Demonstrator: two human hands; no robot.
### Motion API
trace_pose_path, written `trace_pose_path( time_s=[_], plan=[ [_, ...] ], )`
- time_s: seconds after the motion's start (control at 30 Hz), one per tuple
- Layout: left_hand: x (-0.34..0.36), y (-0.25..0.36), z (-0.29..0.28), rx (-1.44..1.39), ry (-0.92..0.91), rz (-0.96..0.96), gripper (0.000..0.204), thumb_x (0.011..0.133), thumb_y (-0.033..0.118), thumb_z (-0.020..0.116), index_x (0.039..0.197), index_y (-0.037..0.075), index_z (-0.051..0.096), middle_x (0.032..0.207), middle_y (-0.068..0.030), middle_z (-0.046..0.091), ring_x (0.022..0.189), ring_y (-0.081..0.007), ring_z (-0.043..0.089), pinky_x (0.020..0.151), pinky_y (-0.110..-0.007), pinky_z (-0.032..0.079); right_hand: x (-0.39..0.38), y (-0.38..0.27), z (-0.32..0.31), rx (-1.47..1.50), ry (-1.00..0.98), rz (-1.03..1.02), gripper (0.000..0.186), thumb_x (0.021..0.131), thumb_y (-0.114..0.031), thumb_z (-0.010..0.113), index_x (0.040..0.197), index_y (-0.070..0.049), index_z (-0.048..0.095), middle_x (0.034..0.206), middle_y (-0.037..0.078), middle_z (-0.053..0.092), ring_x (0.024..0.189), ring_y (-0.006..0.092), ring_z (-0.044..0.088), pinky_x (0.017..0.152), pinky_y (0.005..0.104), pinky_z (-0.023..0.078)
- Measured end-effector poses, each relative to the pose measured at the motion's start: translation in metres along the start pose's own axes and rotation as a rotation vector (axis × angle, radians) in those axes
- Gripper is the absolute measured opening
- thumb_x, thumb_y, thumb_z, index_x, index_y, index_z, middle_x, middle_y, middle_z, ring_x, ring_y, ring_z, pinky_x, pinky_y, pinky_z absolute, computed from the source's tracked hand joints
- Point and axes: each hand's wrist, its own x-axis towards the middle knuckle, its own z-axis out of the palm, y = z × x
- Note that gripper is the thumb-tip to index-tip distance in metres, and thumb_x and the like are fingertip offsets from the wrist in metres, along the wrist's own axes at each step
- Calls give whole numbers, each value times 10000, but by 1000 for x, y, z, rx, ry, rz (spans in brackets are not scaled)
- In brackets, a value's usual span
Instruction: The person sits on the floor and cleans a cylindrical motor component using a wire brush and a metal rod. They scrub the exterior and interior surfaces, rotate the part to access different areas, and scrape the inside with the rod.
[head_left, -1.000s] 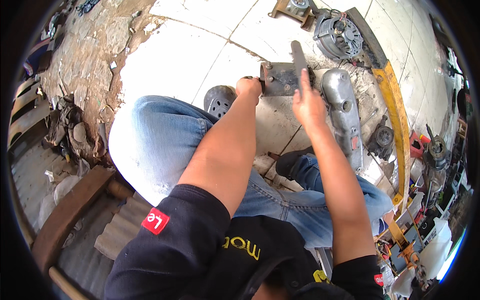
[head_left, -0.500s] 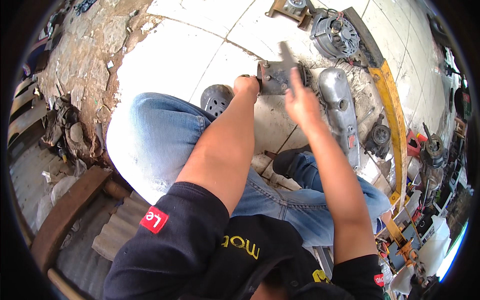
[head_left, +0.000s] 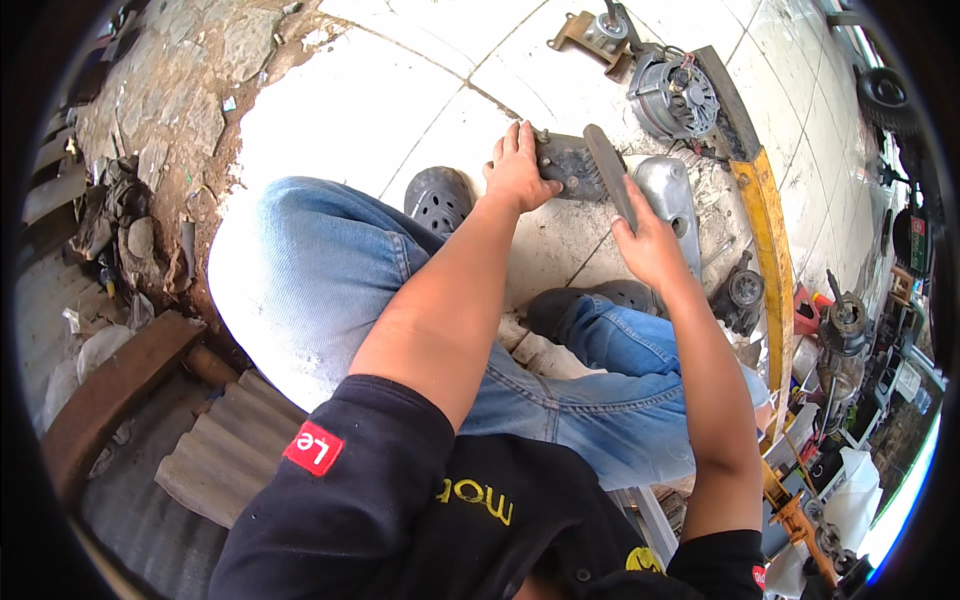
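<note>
A dark, cylindrical motor housing (head_left: 570,168) with bolt heads on its side lies on the tiled floor in front of me. My left hand (head_left: 517,170) rests against its left end, fingers stretched out and thumb near its lower edge. Gripped in my right hand (head_left: 652,238) is a flat dark metal bar (head_left: 606,165), tilted across the right end of the housing; that end is partly hidden behind it. Just right of the bar lies a long silver metal cover (head_left: 666,185), partly covered by my right hand.
An alternator (head_left: 672,95) and a brown bracketed part (head_left: 590,38) lie at the far right. A yellow-and-grey metal beam (head_left: 762,215) curves along the right, with a small dark part (head_left: 740,292) beside it. My clog (head_left: 438,200) stands left of the housing.
My left hand has gone from a closed grip at the housing's end to outstretched fingers. The bar has moved right and nearer. My right foot has shifted on the floor.
</note>
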Motion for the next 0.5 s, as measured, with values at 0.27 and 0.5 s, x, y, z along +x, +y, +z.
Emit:
trace_pose_path(
  time_s=[0.27, 0.5],
  plan=[
    [6, -4, -6, 253, -103, 24, 1096, 707, 400, 851, 1562, 194, 197, 1599, 36, 283, 1504, -282, 163, 1168, -610, 214, 26, -29, 10, -50, -88, -12, 629, 914, -279, 532, 1511, -210, 348, 1009, 294, 662, 989, 453, 633, 900, 506, 487],
    [3, 12, -11, 273, -141, -48, 1073, 714, 415, 841, 1556, 210, 209, 1599, 47, 278, 1511, -281, 133, 1167, -660, 162, 97, -43, 30, -108, -53, -30, 631, 914, -256, 538, 1513, -199, 349, 1005, 285, 669, 919, 457, 652, 858, 498, 507]
  ],
)
